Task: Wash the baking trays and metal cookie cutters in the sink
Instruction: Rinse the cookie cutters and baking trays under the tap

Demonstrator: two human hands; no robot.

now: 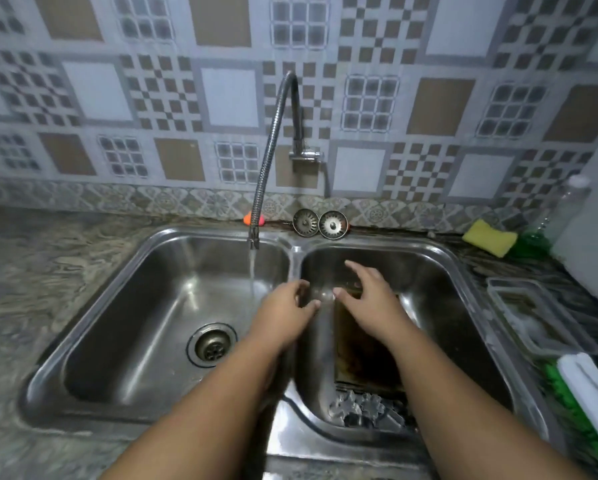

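A double steel sink [292, 252] fills the middle of the view. In its right basin lies a dark, stained baking tray [366, 351], with several metal cookie cutters [368, 410] heaped at its near end. The flexible tap [261, 188] runs water into the left basin. My left hand [285, 306] hovers over the divider, fingers loosely curled and holding nothing. My right hand [368, 292] is spread above the far end of the tray with straight fingers; whether it touches the tray I cannot tell.
Two sink strainers [320, 223] lean at the back rim. A yellow sponge [489, 237] and a clear bottle [564, 206] sit at the back right. A second tray [540, 317] and a white and green cloth [588, 389] lie on the right counter. The left basin drain [212, 344] is uncovered.
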